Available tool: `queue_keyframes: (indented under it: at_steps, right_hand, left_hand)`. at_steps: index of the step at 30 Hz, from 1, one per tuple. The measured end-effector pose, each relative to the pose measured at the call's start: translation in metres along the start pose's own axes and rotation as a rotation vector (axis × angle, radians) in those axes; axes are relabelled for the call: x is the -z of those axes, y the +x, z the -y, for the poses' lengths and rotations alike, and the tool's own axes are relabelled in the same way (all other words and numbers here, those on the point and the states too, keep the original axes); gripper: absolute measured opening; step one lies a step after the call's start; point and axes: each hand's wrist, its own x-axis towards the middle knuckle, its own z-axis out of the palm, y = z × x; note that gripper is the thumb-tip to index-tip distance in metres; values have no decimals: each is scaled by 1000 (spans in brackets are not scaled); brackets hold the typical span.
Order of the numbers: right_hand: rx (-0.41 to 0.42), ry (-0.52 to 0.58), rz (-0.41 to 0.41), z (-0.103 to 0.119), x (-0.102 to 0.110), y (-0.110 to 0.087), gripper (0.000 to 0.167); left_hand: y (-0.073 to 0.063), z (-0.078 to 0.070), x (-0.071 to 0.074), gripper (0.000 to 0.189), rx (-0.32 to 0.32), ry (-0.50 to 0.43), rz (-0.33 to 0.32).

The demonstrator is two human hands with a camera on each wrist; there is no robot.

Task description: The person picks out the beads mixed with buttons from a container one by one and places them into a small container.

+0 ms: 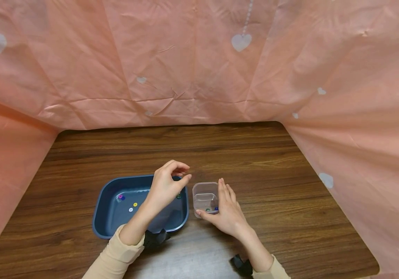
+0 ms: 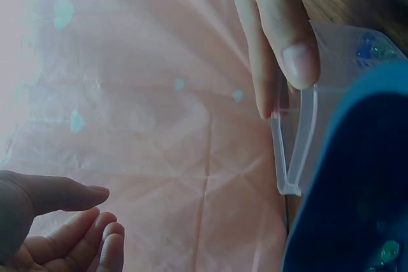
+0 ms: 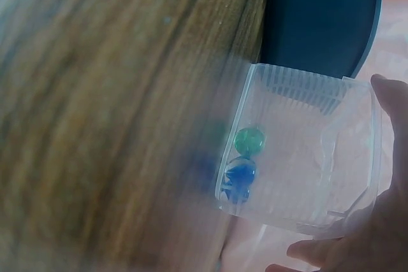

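Observation:
My right hand point(image 1: 230, 213) holds a clear plastic container point(image 1: 205, 189) at its rim, thumb on the near side and fingers along the right side. Inside, a green marble point(image 3: 250, 140) and blue marbles point(image 3: 240, 176) lie at the bottom. My left hand point(image 1: 166, 185) hovers over the right part of a blue basin point(image 1: 96, 217). Its fingers are loosely bent, the thumb is apart from them, and nothing shows between them in the left wrist view. Under that hand, a green marble point(image 2: 389, 251) lies in the basin.
Small button-like discs lie in the basin: a yellow one point(image 1: 135, 204), a white one point(image 1: 131, 209) and a magenta one point(image 1: 120, 196) beside a dark blue one. Both vessels stand side by side on a wooden table point(image 1: 272, 174). A pink curtain point(image 1: 192, 69) encloses its back and sides.

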Motion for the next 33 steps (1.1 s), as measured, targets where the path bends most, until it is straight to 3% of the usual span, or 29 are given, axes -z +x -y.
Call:
queue_keyframes:
  at_steps: [33]
  right_hand:
    - [1,-9,-13,0,-1,1,119]
  left_hand:
    - [-3,26,32,19,17,148,32]
